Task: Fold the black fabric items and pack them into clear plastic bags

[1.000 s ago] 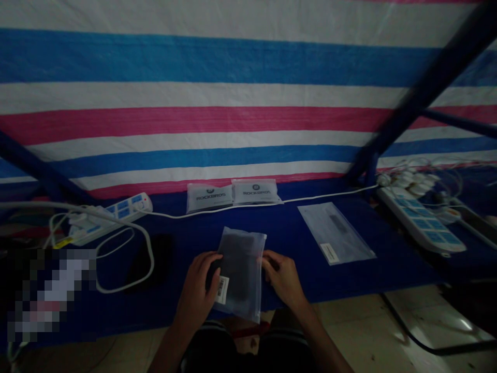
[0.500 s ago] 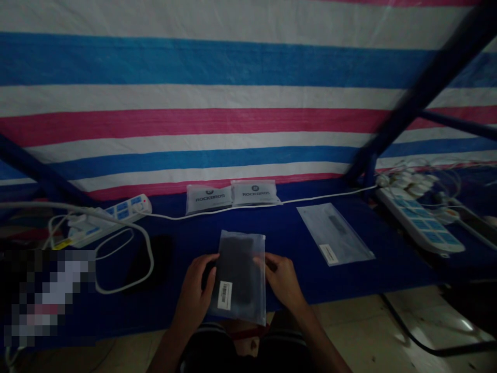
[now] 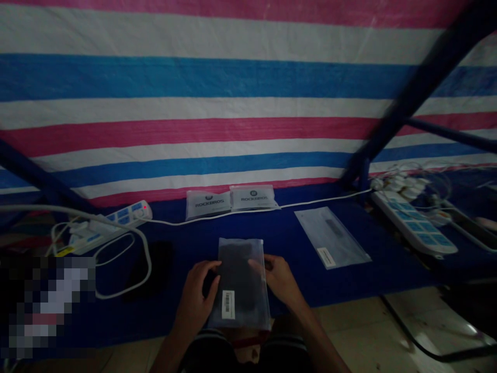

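Note:
A frosted clear zip bag (image 3: 240,305) with a dark flat item inside and a white barcode label (image 3: 228,304) lies in front of me, low over the blue table cover. My left hand (image 3: 198,292) grips its left edge, with the fingers over the front. My right hand (image 3: 279,280) holds the right edge, its fingertips on the plastic. The dark item is not clear through the frosted film.
Two white ROCKBROS packets (image 3: 207,204) lie at the back, and a flat clear bag (image 3: 330,237) lies to the right. White power strips (image 3: 112,223) with cables sit on both sides. A dark object (image 3: 149,272) lies left, inside a cable loop. A striped tarp hangs behind blue metal bars.
The bag has turned from leaning right to nearly upright, and now tilts slightly the other way. Both hands stay on its edges. The whole view has shifted slightly.

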`<state>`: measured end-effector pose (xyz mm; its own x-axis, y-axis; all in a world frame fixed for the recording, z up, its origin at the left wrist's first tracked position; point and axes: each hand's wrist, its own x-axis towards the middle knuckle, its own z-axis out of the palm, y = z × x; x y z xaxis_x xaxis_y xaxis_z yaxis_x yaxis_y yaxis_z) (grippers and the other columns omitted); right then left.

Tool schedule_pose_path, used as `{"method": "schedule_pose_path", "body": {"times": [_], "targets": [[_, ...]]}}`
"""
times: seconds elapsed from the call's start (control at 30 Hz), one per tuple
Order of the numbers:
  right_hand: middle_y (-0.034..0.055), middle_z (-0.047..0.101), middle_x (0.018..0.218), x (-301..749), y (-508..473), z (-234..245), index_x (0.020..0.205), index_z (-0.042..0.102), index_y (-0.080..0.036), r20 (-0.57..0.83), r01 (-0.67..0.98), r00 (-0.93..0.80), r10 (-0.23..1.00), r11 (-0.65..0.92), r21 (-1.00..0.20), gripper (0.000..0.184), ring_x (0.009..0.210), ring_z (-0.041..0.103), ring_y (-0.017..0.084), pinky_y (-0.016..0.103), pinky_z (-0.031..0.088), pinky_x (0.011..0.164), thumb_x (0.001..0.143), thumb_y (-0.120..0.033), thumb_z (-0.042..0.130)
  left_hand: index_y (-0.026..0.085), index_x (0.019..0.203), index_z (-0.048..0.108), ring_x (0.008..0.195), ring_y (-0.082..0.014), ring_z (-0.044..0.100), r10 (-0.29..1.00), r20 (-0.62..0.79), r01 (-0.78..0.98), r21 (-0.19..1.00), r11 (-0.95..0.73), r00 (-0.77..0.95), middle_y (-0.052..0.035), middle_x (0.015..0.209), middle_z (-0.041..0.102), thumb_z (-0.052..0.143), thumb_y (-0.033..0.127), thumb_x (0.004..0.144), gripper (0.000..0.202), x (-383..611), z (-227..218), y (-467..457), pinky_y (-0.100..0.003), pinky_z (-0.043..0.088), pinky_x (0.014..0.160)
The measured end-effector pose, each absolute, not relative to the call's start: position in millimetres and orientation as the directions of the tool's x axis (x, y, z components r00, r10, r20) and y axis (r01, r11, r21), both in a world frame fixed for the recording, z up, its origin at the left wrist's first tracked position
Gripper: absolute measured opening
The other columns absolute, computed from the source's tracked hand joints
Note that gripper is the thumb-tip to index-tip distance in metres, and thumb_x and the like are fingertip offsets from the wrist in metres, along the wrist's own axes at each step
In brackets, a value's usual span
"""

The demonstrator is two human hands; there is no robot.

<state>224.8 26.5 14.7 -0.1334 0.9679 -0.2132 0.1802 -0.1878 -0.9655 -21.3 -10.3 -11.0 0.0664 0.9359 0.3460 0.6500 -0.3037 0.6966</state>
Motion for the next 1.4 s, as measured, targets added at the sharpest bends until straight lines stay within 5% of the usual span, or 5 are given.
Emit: {"method": "schedule_pose_path", "body": {"times": [0.37,0.8,1.07,1.27,1.4], "targets": [[0.0097,0.082,0.081,219.6,29.6,20.1,0.081,0.084,-0.015,-0.253,0.302,-0.18,0.95,-0.192,-0.934,0.046,0.074,0.077,0.025,0.027,0.053,0.059,0.082,-0.06,0.077,0.027,0.121,0.069,0.108,-0.0271,0.068,0.934,0.345,0.661,0.679,-0.319,0.097,-0.0073,0.111,0.072,0.058,0.024,0.098,0.025,-20.5,-8.4,-10.8,-0.046,0.054,0.097],[0.0073,0.083,0.088,220.5,26.5,19.4,0.094,0.085,-0.019,-0.172,0.31,-0.246,0.954,-0.091,-0.947,0.038,0.08,0.078,0.026,0.029,0.055,0.066,0.083,-0.054,0.077,0.029,0.123,0.068,0.11,-0.0271,0.068,0.942,0.311,0.644,0.696,-0.316,0.126,-0.0076,0.114,0.072,0.057,0.024,0.1,0.025,-21.8,-12.2,-13.1,-0.047,0.053,0.099],[0.0067,0.079,0.074,223.7,26.1,13.6,0.075,0.08,-0.014,-0.179,0.354,-0.249,0.952,-0.082,-0.932,0.039,0.066,0.071,0.021,0.025,0.046,0.056,0.083,-0.051,0.073,0.028,0.119,0.07,0.104,-0.0264,0.069,0.951,0.284,0.608,0.735,-0.299,0.125,-0.0068,0.106,0.073,0.057,0.026,0.101,0.022,-21.7,-10.3,-13.8,-0.045,0.054,0.096],[0.0097,0.084,0.097,224.1,21.3,17.3,0.097,0.084,-0.015,-0.167,0.203,-0.258,0.952,-0.115,-0.972,0.046,0.088,0.078,0.031,0.034,0.058,0.073,0.082,-0.057,0.075,0.027,0.114,0.071,0.099,-0.0238,0.07,0.955,0.282,0.585,0.761,-0.281,0.091,-0.0053,0.103,0.073,0.054,0.026,0.102,0.021,-20.3,-7.6,-15.1,-0.039,0.055,0.09],[0.0103,0.083,0.089,228.2,21.1,16.8,0.093,0.083,-0.014,-0.15,0.225,-0.225,0.963,-0.099,-0.969,0.046,0.082,0.077,0.029,0.034,0.059,0.07,0.083,-0.059,0.075,0.026,0.111,0.071,0.097,-0.022,0.071,0.95,0.304,0.56,0.776,-0.289,0.069,-0.0047,0.104,0.074,0.052,0.026,0.103,0.021,-19.0,-2.1,-14.7,-0.035,0.056,0.088]]}}
